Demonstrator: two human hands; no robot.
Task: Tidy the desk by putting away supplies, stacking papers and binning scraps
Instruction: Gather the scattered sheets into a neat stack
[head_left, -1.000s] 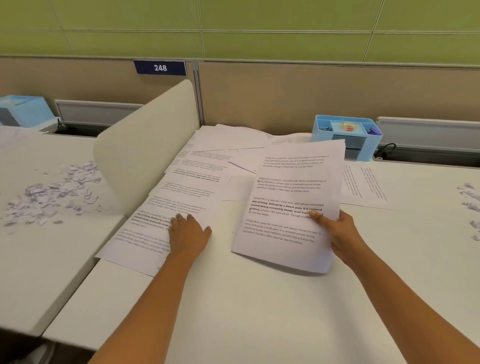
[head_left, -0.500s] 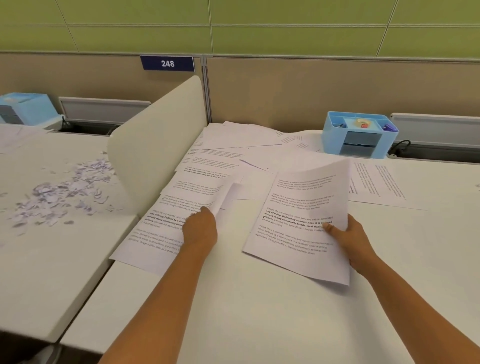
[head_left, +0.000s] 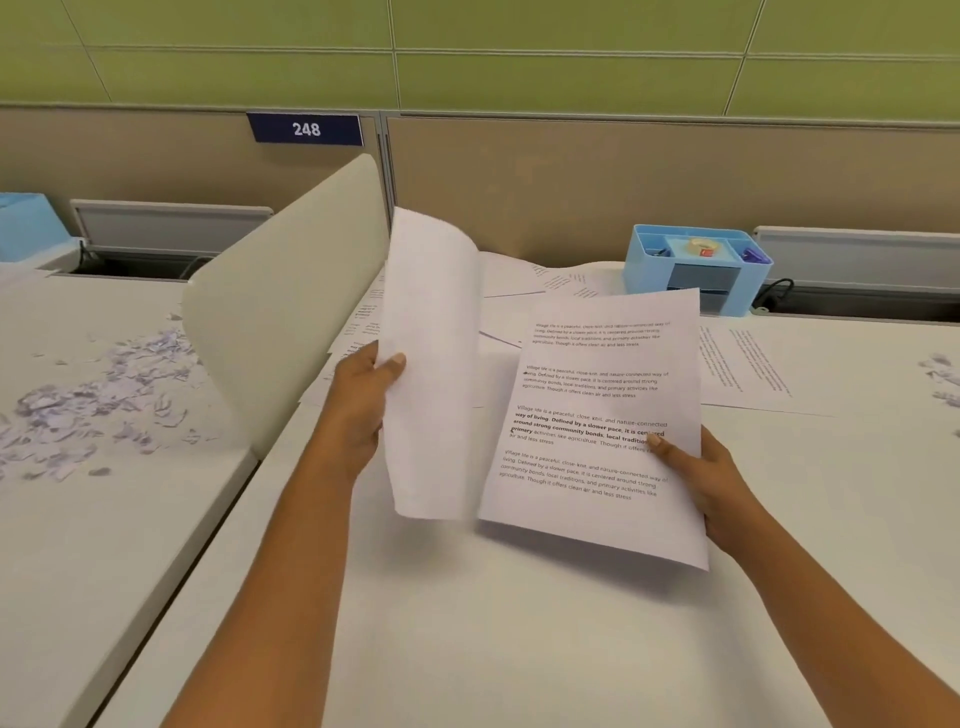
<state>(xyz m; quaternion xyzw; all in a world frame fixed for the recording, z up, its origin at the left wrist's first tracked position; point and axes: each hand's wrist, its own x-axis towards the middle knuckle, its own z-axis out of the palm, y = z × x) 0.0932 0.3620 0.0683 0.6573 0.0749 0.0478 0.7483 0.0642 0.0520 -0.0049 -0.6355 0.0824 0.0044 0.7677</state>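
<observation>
— While the left hand (head_left: 363, 400) pinches one lifted sheet (head_left: 436, 364) and the right hand (head_left: 706, 478) grips the printed pages (head_left: 597, 426) above the desk (head_left: 519, 649), how far along?
— Early: loose papers (head_left: 743, 364) behind, scraps (head_left: 104, 395) unbinned left.

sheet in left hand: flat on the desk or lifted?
Lifted. The left hand grips the sheet by its left edge; it stands near upright, top curled over, blank back toward the camera.

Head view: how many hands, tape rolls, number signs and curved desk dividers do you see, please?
Hands: 2, left hand and right hand
Tape rolls: 1
Number signs: 1
Curved desk dividers: 1
Total: 5
</observation>
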